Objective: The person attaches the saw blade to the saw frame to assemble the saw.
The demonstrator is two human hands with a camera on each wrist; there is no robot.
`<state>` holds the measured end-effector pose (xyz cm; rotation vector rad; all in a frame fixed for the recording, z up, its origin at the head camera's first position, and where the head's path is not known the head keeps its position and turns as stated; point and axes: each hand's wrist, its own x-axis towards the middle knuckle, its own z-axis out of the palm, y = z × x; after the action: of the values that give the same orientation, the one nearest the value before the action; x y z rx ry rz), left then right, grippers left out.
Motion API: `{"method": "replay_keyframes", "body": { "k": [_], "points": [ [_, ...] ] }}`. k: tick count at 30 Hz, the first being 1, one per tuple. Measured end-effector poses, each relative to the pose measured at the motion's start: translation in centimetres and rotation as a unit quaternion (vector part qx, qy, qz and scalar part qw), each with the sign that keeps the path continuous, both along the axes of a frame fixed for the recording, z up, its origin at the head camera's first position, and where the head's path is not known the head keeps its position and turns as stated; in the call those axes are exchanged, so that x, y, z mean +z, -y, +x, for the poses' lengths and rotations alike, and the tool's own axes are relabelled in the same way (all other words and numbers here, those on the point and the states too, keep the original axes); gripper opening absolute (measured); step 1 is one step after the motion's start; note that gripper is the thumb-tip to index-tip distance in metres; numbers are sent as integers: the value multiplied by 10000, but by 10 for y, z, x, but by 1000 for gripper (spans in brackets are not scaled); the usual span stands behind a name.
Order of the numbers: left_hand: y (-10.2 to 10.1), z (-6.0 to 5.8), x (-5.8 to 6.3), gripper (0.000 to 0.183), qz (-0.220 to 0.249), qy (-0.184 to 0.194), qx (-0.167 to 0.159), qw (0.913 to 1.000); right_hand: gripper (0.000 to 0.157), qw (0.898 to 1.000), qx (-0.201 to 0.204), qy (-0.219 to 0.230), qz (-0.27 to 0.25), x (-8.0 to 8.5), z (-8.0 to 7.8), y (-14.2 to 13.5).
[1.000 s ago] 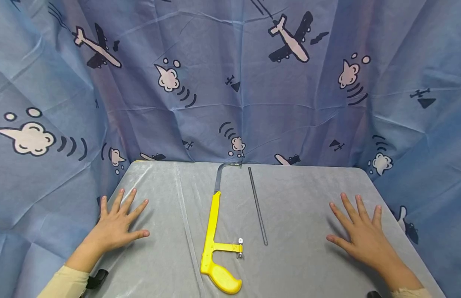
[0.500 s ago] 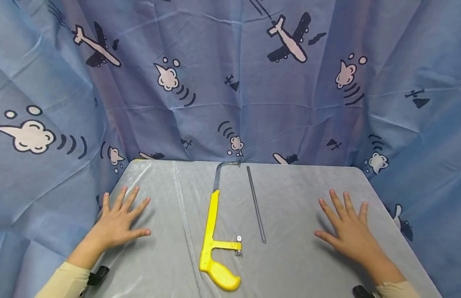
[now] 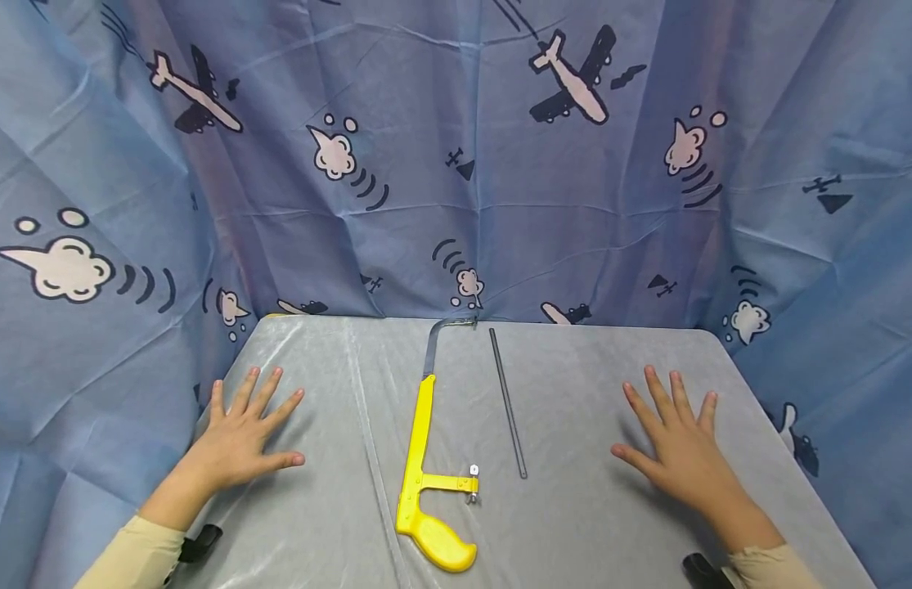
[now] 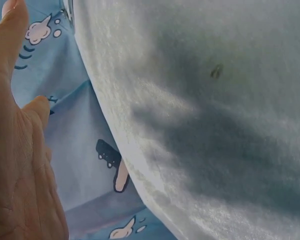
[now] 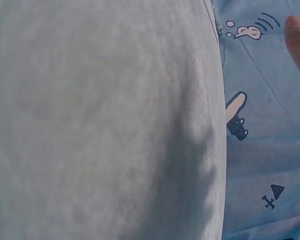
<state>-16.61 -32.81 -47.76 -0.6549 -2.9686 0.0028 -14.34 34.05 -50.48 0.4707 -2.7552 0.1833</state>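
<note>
A yellow hacksaw frame (image 3: 420,442) lies lengthwise on the grey-covered table, its handle toward me and its bent metal end at the far edge. No blade spans the frame. To its right lies a thin dark hacksaw blade (image 3: 508,405), slightly slanted. My left hand (image 3: 238,446) hovers over the left side of the table, fingers spread and holding nothing. Over the right side, my right hand (image 3: 680,454) is spread the same way, apart from the blade. Each wrist view shows part of its hand, the left palm (image 4: 17,165) and the right thumb (image 5: 297,40), above the cloth.
The table (image 3: 573,523) has a wrinkled grey velvety cover with rounded far corners. A blue curtain (image 3: 397,164) printed with planes and clouds surrounds its back and sides. A wing nut (image 3: 473,497) sits on the frame's near arm.
My right hand has moved left toward the middle of the table, and my left hand has shifted slightly right. The hacksaw frame and blade stay in place.
</note>
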Motion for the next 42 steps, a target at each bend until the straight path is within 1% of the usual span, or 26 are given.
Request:
{"method": "replay_keyframes", "body": {
  "k": [5,10,15,17,21,23,29,33,38,42],
  "points": [
    [-4,-2,0,97,11,-18,-4,10000,100,9996,-71,-30,-274,3,-1,6],
    [-10,-1,1,96,126,75,-62,9999,99,9982,-123,4,-587,2,-1,12],
    [-16,3,-1,95,240,-54,-109,9996,95,9957,-32,-11,-927,3,-1,22],
    [-19,4,-3,95,301,-5,-139,9994,94,9953,2,4,-973,2,-1,26],
    [-25,4,-5,96,417,296,-167,9986,92,9946,10,81,-1039,-1,-2,36],
    [-29,5,-5,96,483,345,-212,9980,91,9939,30,95,-1095,-2,-3,41],
    [-39,4,-9,101,642,399,-391,9964,93,9927,185,33,-1190,-2,-10,57],
    [-52,3,-13,105,733,457,-520,9949,94,9932,239,32,-1140,-5,-12,67],
    [-73,-3,-13,105,762,437,-785,9930,93,9936,281,5,-1095,-4,-17,78],
    [-83,-5,-12,105,824,483,-921,9912,93,9939,347,72,-1049,-3,-21,85]
  ]
}}
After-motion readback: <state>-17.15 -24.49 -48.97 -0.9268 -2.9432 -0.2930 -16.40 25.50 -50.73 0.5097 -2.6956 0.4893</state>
